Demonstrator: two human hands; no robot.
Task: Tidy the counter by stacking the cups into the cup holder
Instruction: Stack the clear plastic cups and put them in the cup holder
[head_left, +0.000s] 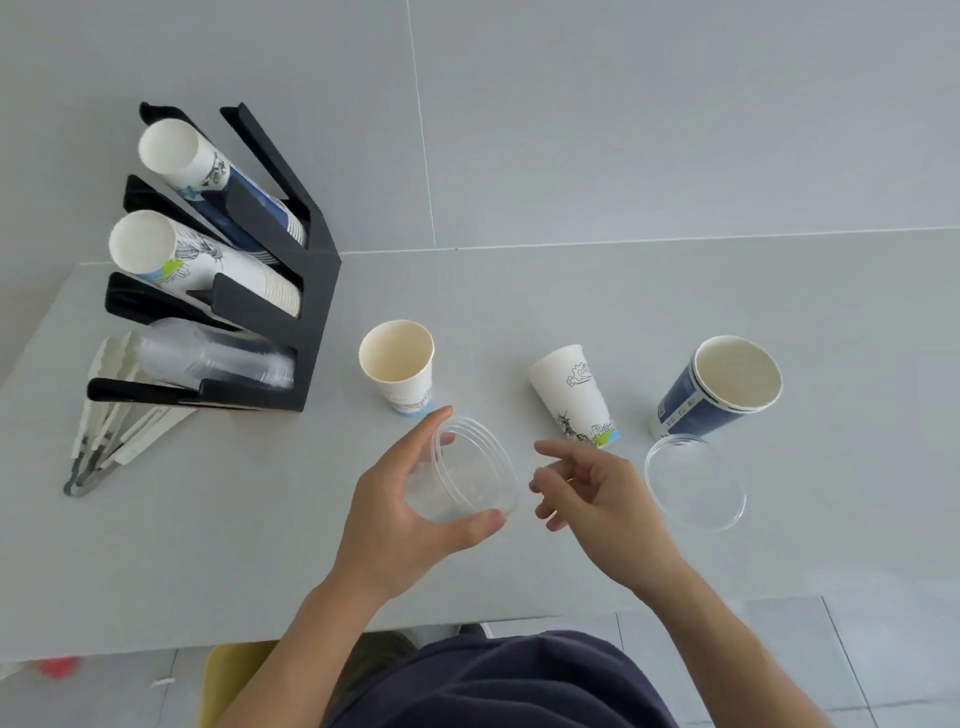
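Our left hand (410, 514) grips a clear plastic cup (462, 475) above the table (208, 545), fingers clenched around its wall. Right hand (597, 499) hovers just beside it, fingers released. Three paper cups stand behind; black cup holder (317, 291) far left, part-filled.

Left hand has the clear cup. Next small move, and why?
Probably carry the clear cup left toward the holder's bottom slot, where the clear stack lies. The left hand already grips it off the counter; the right hand is open and empty beside it. Both upper slots hold paper cups, so only the bottom matches.
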